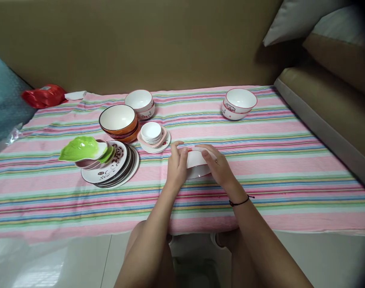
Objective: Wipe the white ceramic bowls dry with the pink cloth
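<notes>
A white bowl (197,160) with a red rim and a little red pattern is tilted between my hands, low over the striped cloth. A second white curved surface shows under it; whether that is another bowl or the same one's inside, I cannot tell. My left hand (177,167) grips the left side with the thumb on top and the index finger raised. From the right, my right hand (219,168) clasps the bowl, its thumb across the upper surface. Nearest on the left stands a stack of small white dishes (151,131) on a pink-handled dish and a flowered plate (154,149).
On the left are stacked plates (110,170), a green leaf-shaped dish (80,148), orange bowls (118,120) and white bowls (139,100). Two nested white bowls (241,100) stand back right. A red shiny package (46,96) lies far left. Sofa cushions (326,116) border the right.
</notes>
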Demonstrator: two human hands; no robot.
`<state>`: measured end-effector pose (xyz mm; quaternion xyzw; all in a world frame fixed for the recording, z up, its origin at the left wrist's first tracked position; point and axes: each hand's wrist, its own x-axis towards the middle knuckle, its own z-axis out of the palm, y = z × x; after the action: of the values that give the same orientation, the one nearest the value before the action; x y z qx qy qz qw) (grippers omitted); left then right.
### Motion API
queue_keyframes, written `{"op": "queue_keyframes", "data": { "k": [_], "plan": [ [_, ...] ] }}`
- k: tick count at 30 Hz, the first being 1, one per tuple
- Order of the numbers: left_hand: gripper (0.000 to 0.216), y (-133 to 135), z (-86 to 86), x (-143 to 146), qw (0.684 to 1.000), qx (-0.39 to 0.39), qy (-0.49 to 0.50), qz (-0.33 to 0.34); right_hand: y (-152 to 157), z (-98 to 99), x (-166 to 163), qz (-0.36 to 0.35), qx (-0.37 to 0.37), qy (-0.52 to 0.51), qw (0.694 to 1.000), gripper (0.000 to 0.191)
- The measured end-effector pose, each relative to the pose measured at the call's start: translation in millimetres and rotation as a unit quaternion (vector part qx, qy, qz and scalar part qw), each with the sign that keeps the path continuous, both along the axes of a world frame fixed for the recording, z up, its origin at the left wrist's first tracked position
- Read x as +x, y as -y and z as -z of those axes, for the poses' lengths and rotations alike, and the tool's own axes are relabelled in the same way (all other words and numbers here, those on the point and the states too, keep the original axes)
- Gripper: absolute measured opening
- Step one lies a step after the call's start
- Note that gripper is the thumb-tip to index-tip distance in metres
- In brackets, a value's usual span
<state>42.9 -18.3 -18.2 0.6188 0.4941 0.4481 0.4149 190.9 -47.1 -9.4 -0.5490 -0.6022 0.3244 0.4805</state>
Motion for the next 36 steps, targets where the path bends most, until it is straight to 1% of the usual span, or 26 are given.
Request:
{"op": "queue_keyframes", "data": {
  "k": [4,6,7,10,11,13,14,16,18,21,23,24,26,27,29,31,33,34,36],
  "plan": [
    [0.045,1.8,-1.1,0.0,1.0,0.0,-0.018,0.004,-4.5,-11.9,-3.1,-0.07,0.04,0.034,0.996,0.037],
    [0.044,1.2,0.4,0.6,1.0,-0.002,-0.011,-0.004,-4.5,-13.5,-0.7,-0.082,0.046,0.052,0.994,0.034],
    [0.044,0.7,1.5,1.0,1.0,-0.004,-0.003,-0.01,-3.9,-12.9,1.7,-0.085,0.043,0.062,0.993,0.037],
    [0.046,-1.2,4.1,2.2,0.999,-0.016,0.023,-0.019,0.2,-8.1,11.4,-0.103,0.034,0.089,0.99,0.061],
    [0.047,-1.8,4.2,2.4,0.999,-0.02,0.028,-0.013,1.8,-6.1,14.3,-0.108,0.034,0.094,0.989,0.061],
    [0.049,-2.9,3.3,2.5,0.999,-0.024,0.035,0.012,4.6,-2.2,17.8,-0.103,0.046,0.105,0.988,0.052],
    [0.049,-3.7,2.5,2.3,0.998,-0.026,0.043,0.027,5.5,-0.4,18.3,-0.093,0.055,0.113,0.988,0.051],
    [0.051,-6.2,0.8,1.2,0.995,-0.043,0.078,0.053,6.3,3.2,17.2,-0.066,0.075,0.128,0.987,0.059],
    [0.051,-9.7,-0.2,-0.5,0.986,-0.084,0.134,0.06,5.8,6.6,15.6,-0.032,0.086,0.125,0.988,0.064],
    [0.054,-14.7,0.4,-2.0,0.967,-0.166,0.192,0.035,4.3,10.1,16.6,0.009,0.076,0.08,0.994,0.061],
    [0.055,-15.6,1.8,-0.1,0.962,-0.197,0.19,0.016,3.2,10.5,19.0,0.028,0.062,0.03,0.997,0.052],
    [0.056,-15.1,2.5,1.9,0.963,-0.199,0.184,0.012,2.6,10.4,20.0,0.04,0.057,0.001,0.998,0.045],
    [0.055,-11.7,3.4,7.6,0.969,-0.171,0.176,0.02,1.1,10.1,20.6,0.079,0.04,-0.072,0.993,0.031],
    [0.055,-9.1,3.6,10.8,0.974,-0.142,0.177,0.026,0.2,10.4,20.0,0.107,0.021,-0.116,0.987,0.026],
    [0.052,-2.5,3.4,16.5,0.979,-0.074,0.186,0.035,-1.8,12.1,17.4,0.167,-0.042,-0.212,0.962,0.021],
    [0.056,4.5,3.3,20.4,0.978,-0.027,0.198,0.051,-3.4,15.0,13.7,0.216,-0.105,-0.298,0.924,0.026],
    [0.064,10.3,3.3,22.1,0.98,0.0,0.188,0.061,-4.1,17.8,9.9,0.235,-0.135,-0.347,0.898,0.032],
    [0.066,12.3,3.1,22.2,0.983,0.011,0.175,0.059,-4.1,18.7,8.1,0.236,-0.14,-0.358,0.892,0.034],
    [0.061,13.8,2.2,21.6,0.986,0.031,0.157,0.041,-3.1,19.4,4.9,0.219,-0.136,-0.352,0.9,0.037]
  ]
}}
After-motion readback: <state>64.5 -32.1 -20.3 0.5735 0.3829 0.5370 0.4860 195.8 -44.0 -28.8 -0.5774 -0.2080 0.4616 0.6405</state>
